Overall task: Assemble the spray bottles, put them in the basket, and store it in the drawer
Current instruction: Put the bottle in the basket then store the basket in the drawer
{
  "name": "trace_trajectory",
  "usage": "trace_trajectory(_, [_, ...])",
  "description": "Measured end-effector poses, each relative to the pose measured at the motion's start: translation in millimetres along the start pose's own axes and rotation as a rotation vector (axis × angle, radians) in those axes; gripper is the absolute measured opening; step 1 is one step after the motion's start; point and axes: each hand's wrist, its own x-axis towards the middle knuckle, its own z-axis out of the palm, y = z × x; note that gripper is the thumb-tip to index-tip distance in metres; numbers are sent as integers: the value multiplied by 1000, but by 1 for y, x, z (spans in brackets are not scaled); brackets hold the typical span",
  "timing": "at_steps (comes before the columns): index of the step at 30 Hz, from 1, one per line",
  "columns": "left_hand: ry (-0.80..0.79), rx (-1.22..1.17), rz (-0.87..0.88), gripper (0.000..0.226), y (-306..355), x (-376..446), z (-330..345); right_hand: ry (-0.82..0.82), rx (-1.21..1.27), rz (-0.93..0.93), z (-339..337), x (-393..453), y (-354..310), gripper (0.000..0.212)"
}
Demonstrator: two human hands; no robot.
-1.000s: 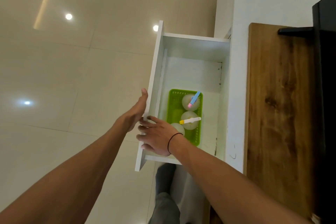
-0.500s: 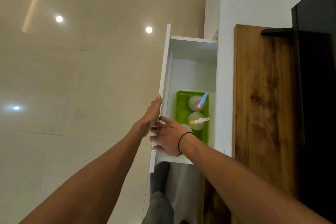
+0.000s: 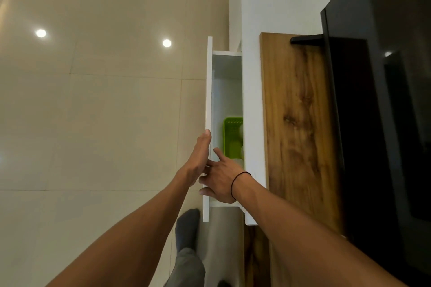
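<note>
left hand (image 3: 198, 158) flat, right hand (image 3: 221, 179) splayed

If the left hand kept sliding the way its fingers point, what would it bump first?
Probably nothing: the left hand lies flat along the drawer front, fingers pointing along it. The way ahead looks free, though depth is hard to judge.

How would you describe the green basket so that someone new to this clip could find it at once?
Start at the wooden countertop and the white cabinet along its left edge. A white drawer stands slightly open there, with the left hand flat on its front and the right hand on its rim. The green basket sits inside, the only bright-coloured thing, with pale bottles partly visible in it.
</note>
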Motion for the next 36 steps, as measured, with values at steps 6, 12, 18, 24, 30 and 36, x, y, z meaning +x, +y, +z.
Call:
trace_trajectory(6, [-101,52,8,93,0,-2,27,-32,1,60,10,-24,11,59])
trace_trajectory(12, [-167,135,-48,103,1,-11,51,-51,-8,142,20,-39,16,62])
trace_trajectory(18, [-206,195,41,92,3,-21,68,-54,-6,193,42,-52,24,67])
trace_trajectory(24, [-228,187,54,92,-8,-33,80,-23,14,242,57,-66,15,76])
trace_trajectory(30, [-243,217,93,92,-26,-42,78,-18,75,299,61,-86,-10,75])
trace_trajectory(36, [-312,285,77,89,-50,-63,91,42,156,353,75,-111,-32,72])
